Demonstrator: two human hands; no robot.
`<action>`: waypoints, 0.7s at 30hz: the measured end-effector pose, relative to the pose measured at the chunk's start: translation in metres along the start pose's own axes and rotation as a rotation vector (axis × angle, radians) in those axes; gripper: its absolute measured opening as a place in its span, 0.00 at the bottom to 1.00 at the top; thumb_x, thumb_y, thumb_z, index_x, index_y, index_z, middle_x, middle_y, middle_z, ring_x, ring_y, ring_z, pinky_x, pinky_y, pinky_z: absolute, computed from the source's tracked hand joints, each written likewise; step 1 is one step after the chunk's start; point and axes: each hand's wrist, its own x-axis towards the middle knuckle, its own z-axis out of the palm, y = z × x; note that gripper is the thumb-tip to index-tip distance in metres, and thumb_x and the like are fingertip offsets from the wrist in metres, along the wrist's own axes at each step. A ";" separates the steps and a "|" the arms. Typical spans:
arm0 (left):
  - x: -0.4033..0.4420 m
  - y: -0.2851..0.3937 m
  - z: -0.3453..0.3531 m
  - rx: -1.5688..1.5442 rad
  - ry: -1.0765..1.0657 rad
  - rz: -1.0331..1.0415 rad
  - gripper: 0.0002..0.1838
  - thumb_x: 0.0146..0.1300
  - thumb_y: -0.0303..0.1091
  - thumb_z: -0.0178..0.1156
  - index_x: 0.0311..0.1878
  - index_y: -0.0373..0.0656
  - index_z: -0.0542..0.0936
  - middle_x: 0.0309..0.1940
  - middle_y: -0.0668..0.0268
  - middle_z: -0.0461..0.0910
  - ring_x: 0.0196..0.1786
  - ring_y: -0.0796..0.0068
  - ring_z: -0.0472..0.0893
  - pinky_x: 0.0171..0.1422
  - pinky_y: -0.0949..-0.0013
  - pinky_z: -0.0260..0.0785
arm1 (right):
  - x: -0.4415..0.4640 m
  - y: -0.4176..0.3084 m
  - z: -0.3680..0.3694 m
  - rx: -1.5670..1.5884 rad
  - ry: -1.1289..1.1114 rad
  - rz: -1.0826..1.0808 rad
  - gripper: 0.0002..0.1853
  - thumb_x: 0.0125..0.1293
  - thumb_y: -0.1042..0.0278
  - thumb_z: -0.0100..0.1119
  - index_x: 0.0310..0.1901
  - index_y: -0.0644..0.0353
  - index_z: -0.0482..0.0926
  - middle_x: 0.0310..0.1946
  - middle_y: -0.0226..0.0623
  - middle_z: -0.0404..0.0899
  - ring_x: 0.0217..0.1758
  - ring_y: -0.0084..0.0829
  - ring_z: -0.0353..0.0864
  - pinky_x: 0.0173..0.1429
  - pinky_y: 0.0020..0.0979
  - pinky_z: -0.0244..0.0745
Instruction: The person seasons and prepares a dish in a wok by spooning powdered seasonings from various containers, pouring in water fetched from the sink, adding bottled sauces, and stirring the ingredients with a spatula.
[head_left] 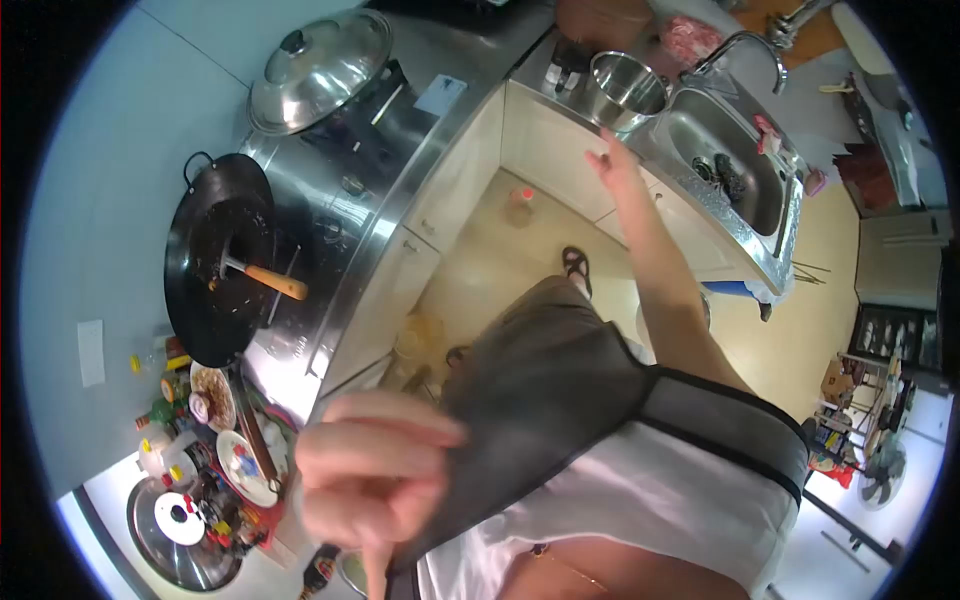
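My right hand [615, 168] stretches out over the floor towards the corner counter. Its thumb and a finger are apart and it holds nothing. Just beyond the fingertips stands a steel bowl [628, 92] on the counter edge; I cannot tell whether they touch. My left hand [372, 465] is close to the camera at the lower left, slightly blurred. Its fingers are curled in, and no object shows in them. Left of it, on the stove, sits a black wok [190, 270] with a wooden-handled spatula [272, 281] lying in it.
A domed steel lid [322, 75] covers a pot at the back. The sink [755, 190] with a tap [745, 45] lies at right, dark items inside. Plates [240, 470], bottles and a glass lid [160, 535] crowd the left counter. A red-capped container [522, 205] stands on the floor.
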 end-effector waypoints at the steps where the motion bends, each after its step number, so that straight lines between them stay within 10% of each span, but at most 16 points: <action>1: 0.022 -0.011 0.041 -0.161 0.084 0.128 0.12 0.52 0.22 0.50 0.40 0.46 0.73 0.24 0.59 0.71 0.22 0.65 0.74 0.21 0.73 0.67 | 0.020 -0.007 -0.006 0.065 -0.002 0.036 0.30 0.52 0.66 0.63 0.55 0.58 0.61 0.56 0.46 0.53 0.52 0.44 0.62 0.49 0.43 0.75; 10: 0.135 -0.072 0.323 0.043 0.767 -0.280 0.17 0.48 0.40 0.61 0.37 0.43 0.68 0.21 0.64 0.66 0.16 0.72 0.66 0.14 0.77 0.50 | 0.112 -0.042 -0.034 0.375 -0.302 0.366 0.08 0.53 0.81 0.47 0.35 0.71 0.62 0.43 0.57 0.60 0.50 0.58 0.63 0.53 0.51 0.72; 14: 0.147 -0.181 0.301 -0.334 -0.368 -0.166 0.06 0.55 0.29 0.50 0.25 0.38 0.72 0.16 0.63 0.71 0.18 0.69 0.73 0.22 0.76 0.66 | 0.094 -0.100 -0.106 0.396 -0.163 0.493 0.15 0.54 0.82 0.42 0.45 0.68 0.63 0.42 0.49 0.68 0.46 0.50 0.70 0.48 0.55 0.73; 16: 0.166 -0.245 0.344 0.090 -0.342 -0.223 0.08 0.55 0.25 0.51 0.39 0.37 0.75 0.39 0.63 0.75 0.43 0.66 0.74 0.46 0.70 0.66 | 0.103 -0.111 -0.158 0.405 -0.197 0.474 0.17 0.53 0.83 0.41 0.47 0.67 0.63 0.45 0.49 0.67 0.47 0.48 0.72 0.43 0.50 0.78; 21: 0.152 -0.465 0.428 0.481 -0.685 -0.103 0.18 0.54 0.37 0.57 0.48 0.43 0.73 0.51 0.59 0.71 0.53 0.62 0.71 0.52 0.64 0.66 | 0.113 -0.188 -0.227 0.079 0.025 0.084 0.24 0.54 0.81 0.41 0.54 0.56 0.56 0.48 0.47 0.66 0.44 0.43 0.75 0.31 0.41 0.82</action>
